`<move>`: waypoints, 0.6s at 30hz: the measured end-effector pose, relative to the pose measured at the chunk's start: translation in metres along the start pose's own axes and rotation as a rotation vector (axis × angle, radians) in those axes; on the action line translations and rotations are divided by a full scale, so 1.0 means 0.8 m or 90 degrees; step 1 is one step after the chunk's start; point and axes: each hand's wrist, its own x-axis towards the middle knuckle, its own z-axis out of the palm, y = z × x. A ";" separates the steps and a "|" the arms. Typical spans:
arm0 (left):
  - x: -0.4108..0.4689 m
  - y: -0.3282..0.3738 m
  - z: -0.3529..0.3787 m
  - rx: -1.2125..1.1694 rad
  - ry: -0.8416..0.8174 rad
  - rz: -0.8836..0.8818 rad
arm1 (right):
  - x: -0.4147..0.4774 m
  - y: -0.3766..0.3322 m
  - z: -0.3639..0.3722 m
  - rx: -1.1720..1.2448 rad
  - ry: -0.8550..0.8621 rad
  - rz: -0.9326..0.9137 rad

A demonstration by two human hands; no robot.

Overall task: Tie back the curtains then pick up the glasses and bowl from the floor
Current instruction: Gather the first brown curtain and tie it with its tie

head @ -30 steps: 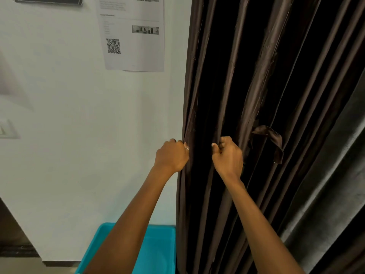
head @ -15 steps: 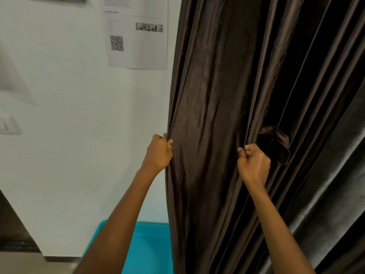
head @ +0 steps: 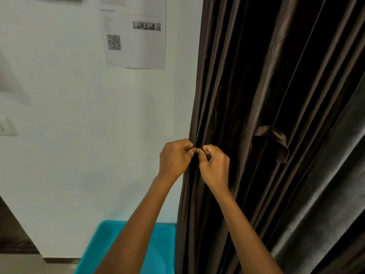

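A dark brown curtain [head: 276, 95] hangs in long vertical pleats, filling the space from my fingers out to the right and running far above and below them. Its left edge drops straight down past my knuckles, with a white wall [head: 79, 135] to the left of my fingers and a sheet of paper [head: 136, 32] with a square code taped up high. Below my forearms, down and left of my fingers, sits a turquoise bin [head: 110, 246].

My left hand [head: 174, 161] and right hand [head: 214, 167] meet at the curtain's left edge, fingertips touching, each pinched shut on a fold of the fabric. I wear a ring [head: 190, 152] on the left hand.

The tie-back strap [head: 273, 141] is a short loop of the same brown cloth, sticking out of the pleats to the right of my fingers and slightly higher, apart from both hands. It lies across the pleats rather than along them. My right hand is the nearer one, so I judge it should reach for the strap. No glasses or bowl are in sight.
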 end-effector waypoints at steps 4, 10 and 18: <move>0.003 -0.006 -0.002 -0.061 -0.077 0.015 | -0.002 0.002 0.002 0.011 0.000 -0.006; 0.005 0.002 -0.007 -0.086 -0.127 0.007 | -0.001 0.009 0.007 -0.020 0.030 -0.018; 0.014 0.046 -0.002 0.032 -0.108 -0.101 | -0.004 0.012 0.014 -0.027 0.058 -0.026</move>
